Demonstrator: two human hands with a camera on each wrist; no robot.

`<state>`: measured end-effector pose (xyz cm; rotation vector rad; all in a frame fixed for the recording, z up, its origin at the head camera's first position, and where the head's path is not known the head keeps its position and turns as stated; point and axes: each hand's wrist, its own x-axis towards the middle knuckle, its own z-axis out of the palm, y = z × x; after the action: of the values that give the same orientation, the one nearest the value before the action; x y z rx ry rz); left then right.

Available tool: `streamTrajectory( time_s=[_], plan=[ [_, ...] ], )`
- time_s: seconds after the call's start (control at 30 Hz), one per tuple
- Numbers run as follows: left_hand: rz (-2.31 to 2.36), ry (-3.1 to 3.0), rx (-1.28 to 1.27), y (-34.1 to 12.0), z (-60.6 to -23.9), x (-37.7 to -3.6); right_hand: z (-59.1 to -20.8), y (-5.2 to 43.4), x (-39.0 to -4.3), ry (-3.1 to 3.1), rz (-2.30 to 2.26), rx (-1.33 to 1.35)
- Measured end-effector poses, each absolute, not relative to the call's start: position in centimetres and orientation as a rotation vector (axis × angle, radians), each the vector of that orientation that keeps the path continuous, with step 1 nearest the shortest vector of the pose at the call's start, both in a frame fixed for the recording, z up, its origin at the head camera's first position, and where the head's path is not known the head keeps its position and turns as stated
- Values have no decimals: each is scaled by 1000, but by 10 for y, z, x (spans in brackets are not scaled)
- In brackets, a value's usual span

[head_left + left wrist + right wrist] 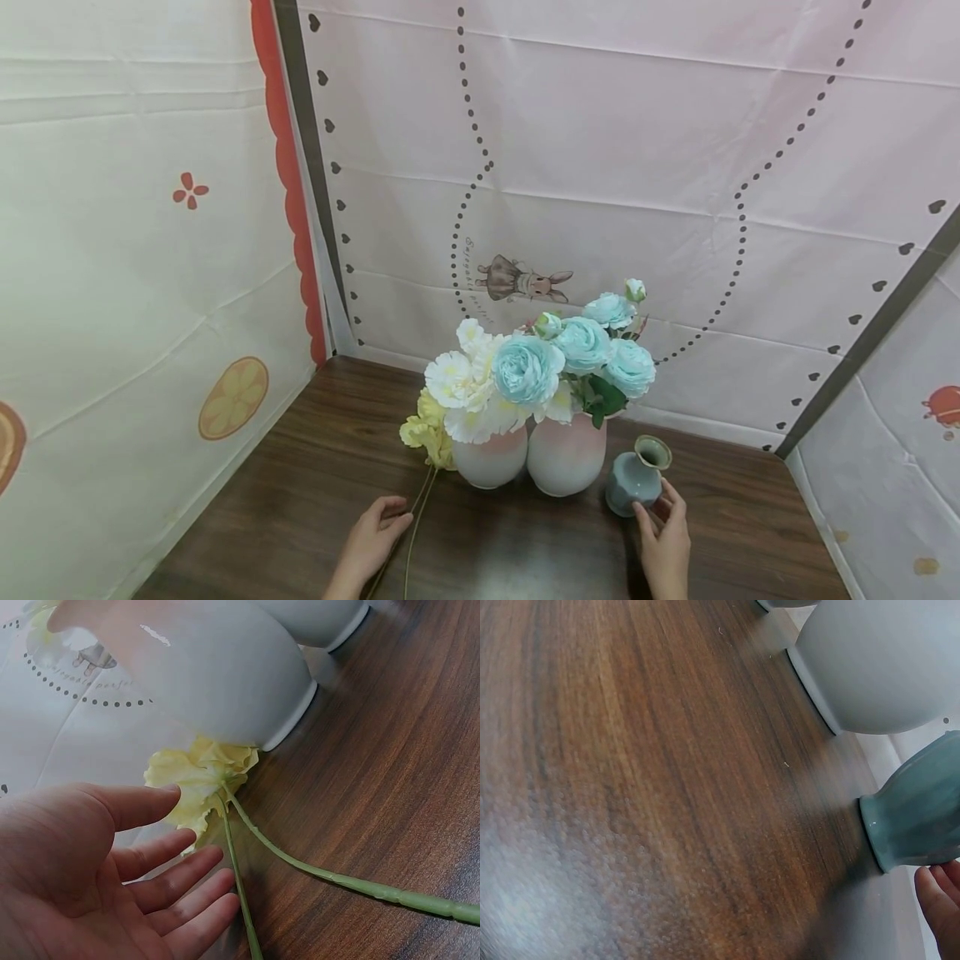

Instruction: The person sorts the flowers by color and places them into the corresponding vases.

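Note:
A yellow flower (427, 429) lies on the wooden table (300, 500) against the left pink-white vase (491, 458), its two green stems (420, 508) running toward me. My left hand (393, 517) rests open beside those stems; in the left wrist view its fingers (187, 885) lie relaxed along one stem (240, 900), below the yellow bloom (199, 776). My right hand (652, 500) reaches up to the base of a small blue-grey vase (633, 482). Thumb and fingers flank it loosely, and the fingertips (941, 900) show just below the vase (922, 810).
Two round pink-white vases stand side by side mid-table, the right one (566, 454) holding blue flowers (581, 346), the left one white flowers (457, 383). Printed fabric walls enclose the table on the left, back and right.

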<state>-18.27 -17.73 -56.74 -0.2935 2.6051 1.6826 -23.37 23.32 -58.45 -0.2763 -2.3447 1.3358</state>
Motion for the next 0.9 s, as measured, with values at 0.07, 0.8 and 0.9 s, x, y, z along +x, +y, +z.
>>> streamTrajectory(
  time_s=[0.07, 0.8, 0.9],
  plan=[
    [1695, 2603, -296, -177, -567, -183, -585, 233, -234, -2342, 1335, -275],
    [1794, 2439, -366, -176, -569, -182, -586, 234, -235, -2345, 1326, -271],
    [1799, 2421, -349, -177, -570, -182, -586, 235, -235, -2354, 1322, -278]
  ],
)
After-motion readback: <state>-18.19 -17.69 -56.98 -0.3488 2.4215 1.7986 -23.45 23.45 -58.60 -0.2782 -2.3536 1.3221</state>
